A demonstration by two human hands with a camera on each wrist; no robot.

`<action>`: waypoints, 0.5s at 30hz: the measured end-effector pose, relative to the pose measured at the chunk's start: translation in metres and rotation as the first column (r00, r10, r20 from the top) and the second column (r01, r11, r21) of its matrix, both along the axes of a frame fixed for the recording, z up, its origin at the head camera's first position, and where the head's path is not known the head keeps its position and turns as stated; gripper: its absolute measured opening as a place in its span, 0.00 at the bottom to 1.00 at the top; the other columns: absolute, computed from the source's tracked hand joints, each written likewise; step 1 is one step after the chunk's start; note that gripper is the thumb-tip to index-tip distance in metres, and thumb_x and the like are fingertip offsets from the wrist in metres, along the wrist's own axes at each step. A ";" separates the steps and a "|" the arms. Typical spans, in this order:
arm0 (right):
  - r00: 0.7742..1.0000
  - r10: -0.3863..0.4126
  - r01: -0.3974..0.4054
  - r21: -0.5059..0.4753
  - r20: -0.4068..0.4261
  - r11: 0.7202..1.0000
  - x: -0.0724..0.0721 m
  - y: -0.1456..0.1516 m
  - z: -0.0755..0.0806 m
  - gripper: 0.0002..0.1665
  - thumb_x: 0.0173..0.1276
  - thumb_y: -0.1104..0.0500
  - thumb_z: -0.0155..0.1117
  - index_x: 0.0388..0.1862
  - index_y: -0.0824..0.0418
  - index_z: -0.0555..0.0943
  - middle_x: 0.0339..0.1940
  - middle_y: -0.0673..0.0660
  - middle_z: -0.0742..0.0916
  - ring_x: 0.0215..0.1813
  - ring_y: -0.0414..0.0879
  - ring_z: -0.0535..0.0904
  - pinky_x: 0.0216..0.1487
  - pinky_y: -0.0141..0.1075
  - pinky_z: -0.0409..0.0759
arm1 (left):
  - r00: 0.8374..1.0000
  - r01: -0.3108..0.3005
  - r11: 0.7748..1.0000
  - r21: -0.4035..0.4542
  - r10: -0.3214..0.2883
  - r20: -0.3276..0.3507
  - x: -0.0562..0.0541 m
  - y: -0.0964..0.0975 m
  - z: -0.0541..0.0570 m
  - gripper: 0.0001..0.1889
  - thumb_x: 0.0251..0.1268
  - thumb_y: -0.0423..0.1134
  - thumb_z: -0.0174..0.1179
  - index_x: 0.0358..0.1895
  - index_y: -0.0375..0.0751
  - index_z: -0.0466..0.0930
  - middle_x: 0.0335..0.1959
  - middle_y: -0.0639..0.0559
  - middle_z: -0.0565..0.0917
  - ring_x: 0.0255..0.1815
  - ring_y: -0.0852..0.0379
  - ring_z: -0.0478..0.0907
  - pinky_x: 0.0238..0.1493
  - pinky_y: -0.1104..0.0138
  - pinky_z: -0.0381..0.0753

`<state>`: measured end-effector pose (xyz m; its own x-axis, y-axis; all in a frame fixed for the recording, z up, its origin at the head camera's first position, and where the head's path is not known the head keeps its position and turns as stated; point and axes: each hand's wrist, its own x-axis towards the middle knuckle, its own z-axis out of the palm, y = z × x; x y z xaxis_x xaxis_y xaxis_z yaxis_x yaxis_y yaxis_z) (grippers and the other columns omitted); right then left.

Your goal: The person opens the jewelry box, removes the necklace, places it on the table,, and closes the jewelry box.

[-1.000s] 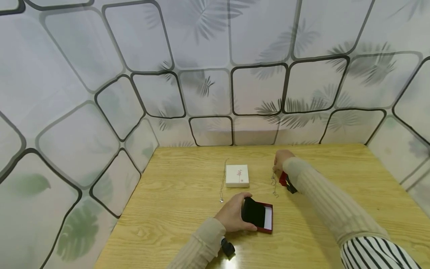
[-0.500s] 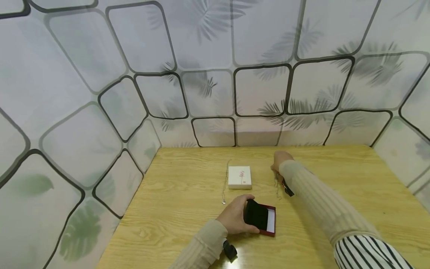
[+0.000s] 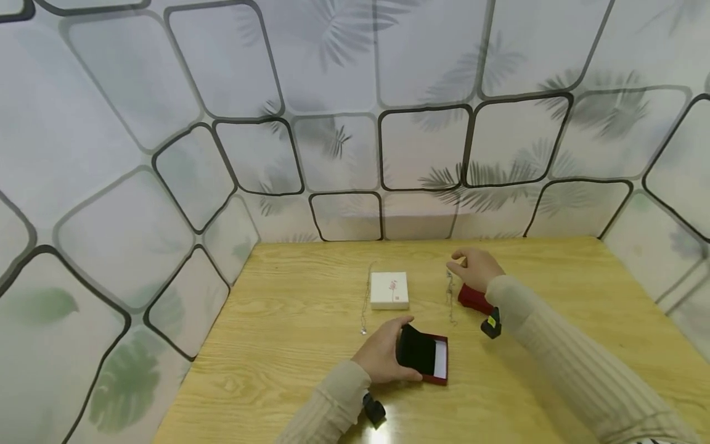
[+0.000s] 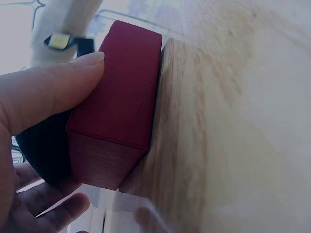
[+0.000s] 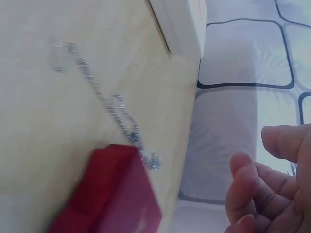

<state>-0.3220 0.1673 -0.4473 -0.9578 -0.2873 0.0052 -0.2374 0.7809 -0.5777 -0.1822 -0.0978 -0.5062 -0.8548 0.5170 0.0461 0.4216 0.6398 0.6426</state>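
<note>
My left hand grips a red jewellery box on the table. The thumb presses its near side, and the fingers lie behind a black insert tilted up in it. A white strip shows inside. The left wrist view gives the box's red side standing on the wood. My right hand hovers past the far end of a silver chain, thumb and fingers parted, with nothing visible between them. In the right wrist view, the chain lies bunched on the table beside a red lid.
A white box with a pink print stands behind the red box. To its left, a second necklace with a small pendant lies stretched out. A patterned fabric wall rises behind the wooden table.
My right hand has lifted off the chain and shifted right, its fingers parting. The chain lies straighter, and the red lid shows again below the wrist. My left hand stays on the box.
</note>
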 end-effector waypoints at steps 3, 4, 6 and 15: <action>1.000 0.001 -0.001 0.000 -0.008 1.000 0.013 0.010 -0.006 0.29 0.73 0.45 0.55 0.62 0.65 0.73 0.43 0.61 0.83 0.42 0.52 0.80 0.45 0.50 0.79 | 1.000 -0.004 1.000 -0.009 0.004 0.000 0.000 0.000 0.000 0.57 0.43 0.58 0.75 0.75 0.46 0.52 0.73 0.52 0.60 0.70 0.54 0.61 0.66 0.60 0.66; 1.000 -0.001 0.001 -0.002 -0.010 1.000 0.017 0.013 -0.008 0.29 0.73 0.46 0.56 0.62 0.65 0.73 0.41 0.60 0.83 0.41 0.52 0.80 0.45 0.50 0.79 | 1.000 -0.004 1.000 -0.008 0.004 0.002 0.000 0.000 0.000 0.56 0.43 0.58 0.75 0.75 0.45 0.53 0.73 0.52 0.60 0.70 0.54 0.61 0.66 0.60 0.66; 1.000 -0.006 0.006 -0.003 -0.020 1.000 0.026 0.019 -0.011 0.28 0.73 0.47 0.57 0.61 0.65 0.73 0.39 0.58 0.83 0.39 0.50 0.79 0.45 0.49 0.78 | 1.000 -0.004 1.000 -0.009 0.004 0.001 0.000 0.000 0.000 0.56 0.43 0.58 0.75 0.75 0.45 0.53 0.72 0.52 0.61 0.70 0.54 0.60 0.67 0.60 0.65; 0.999 0.038 -0.040 -0.108 -0.023 0.993 0.071 0.030 -0.024 0.33 0.70 0.45 0.60 0.63 0.68 0.70 0.36 0.52 0.81 0.32 0.44 0.74 0.33 0.37 0.75 | 0.999 0.008 1.000 -0.028 -0.009 -0.035 0.001 0.002 0.003 0.56 0.43 0.59 0.74 0.75 0.45 0.52 0.72 0.52 0.61 0.70 0.54 0.60 0.67 0.59 0.65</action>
<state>-0.2505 0.1978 -0.4718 -0.9453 -0.3209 0.0580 -0.2791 0.7042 -0.6529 -0.1816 -0.0957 -0.5029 -0.8486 0.5255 0.0616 0.4489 0.6535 0.6095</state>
